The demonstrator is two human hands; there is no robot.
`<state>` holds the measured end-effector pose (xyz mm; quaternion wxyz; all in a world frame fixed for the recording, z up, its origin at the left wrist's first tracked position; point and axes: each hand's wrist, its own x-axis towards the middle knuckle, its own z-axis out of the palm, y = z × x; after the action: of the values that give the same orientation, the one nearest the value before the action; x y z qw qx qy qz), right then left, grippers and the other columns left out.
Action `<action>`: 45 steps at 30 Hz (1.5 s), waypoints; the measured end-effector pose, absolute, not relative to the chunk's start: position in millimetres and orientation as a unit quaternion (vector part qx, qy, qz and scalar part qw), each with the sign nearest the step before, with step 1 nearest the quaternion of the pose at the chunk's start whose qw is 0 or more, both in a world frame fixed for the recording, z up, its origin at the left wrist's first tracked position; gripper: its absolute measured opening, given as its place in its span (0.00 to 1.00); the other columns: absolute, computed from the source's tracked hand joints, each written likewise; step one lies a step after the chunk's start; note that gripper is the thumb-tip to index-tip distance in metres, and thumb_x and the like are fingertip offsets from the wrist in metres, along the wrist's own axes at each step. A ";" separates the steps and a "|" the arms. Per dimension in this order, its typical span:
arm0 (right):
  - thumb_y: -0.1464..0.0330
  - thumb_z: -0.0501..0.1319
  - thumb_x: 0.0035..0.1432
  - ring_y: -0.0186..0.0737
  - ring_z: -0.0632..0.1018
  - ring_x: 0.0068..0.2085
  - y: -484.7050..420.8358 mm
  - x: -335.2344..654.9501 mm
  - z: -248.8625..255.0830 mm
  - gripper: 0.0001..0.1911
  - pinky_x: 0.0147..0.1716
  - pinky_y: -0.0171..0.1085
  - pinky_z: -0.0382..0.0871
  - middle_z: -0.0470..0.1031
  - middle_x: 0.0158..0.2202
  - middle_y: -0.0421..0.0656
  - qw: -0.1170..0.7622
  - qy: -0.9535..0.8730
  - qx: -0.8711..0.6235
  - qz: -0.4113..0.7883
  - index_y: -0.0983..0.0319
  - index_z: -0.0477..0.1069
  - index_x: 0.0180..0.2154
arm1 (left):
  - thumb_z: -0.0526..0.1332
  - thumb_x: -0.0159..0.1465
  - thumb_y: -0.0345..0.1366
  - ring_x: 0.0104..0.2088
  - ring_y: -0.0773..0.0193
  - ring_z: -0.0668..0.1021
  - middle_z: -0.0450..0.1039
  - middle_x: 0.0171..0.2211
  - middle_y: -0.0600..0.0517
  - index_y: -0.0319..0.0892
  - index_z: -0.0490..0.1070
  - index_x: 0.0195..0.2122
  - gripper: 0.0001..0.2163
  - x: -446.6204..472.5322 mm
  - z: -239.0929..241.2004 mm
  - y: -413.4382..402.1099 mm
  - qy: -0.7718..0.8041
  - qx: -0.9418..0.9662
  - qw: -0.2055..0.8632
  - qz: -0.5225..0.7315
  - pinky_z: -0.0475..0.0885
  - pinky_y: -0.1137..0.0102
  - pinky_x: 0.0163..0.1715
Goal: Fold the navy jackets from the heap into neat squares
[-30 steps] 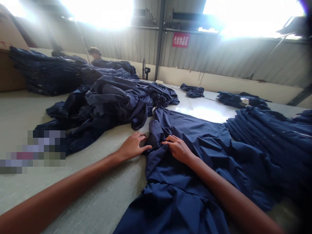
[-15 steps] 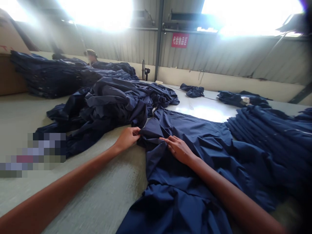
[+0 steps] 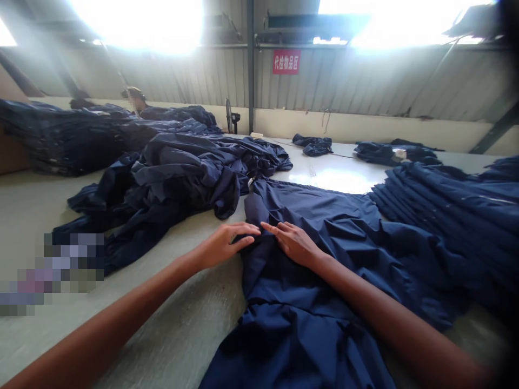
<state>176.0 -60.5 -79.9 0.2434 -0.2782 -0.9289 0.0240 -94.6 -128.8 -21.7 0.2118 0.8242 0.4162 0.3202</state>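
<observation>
In the head view, a dark-blue garment of smooth woven cloth (image 3: pixel 306 292) lies spread with loose creases on the pale, worn table (image 3: pixel 198 319). The left hand (image 3: pixel 227 244) is at its left edge, its grip loose and open, thumb parted from straight fingers, with no cloth held. The right hand (image 3: pixel 295 244) rests on the garment just beside it, index finger extended; whether its grip pinches any cloth, I cannot tell. A rumpled heap of navy garments (image 3: pixel 182 167) lies left of it, a layered navy stack (image 3: pixel 450 200) right.
</observation>
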 end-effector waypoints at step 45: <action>0.79 0.57 0.66 0.43 0.75 0.43 -60.8 178.1 -80.2 0.26 0.47 0.41 0.74 0.75 0.44 0.45 0.245 -0.932 -0.266 0.002 0.53 0.77 0.60 | 0.61 0.71 0.48 0.51 0.53 0.83 0.83 0.49 0.49 0.49 0.82 0.48 0.14 -96.7 -13.6 -143.3 0.447 0.781 0.291 0.323 0.76 0.60 0.56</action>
<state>178.1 -60.8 -80.2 0.2450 -0.2664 -0.9322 0.0023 -96.7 -143.3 -13.6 0.2914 0.7814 0.4474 0.3232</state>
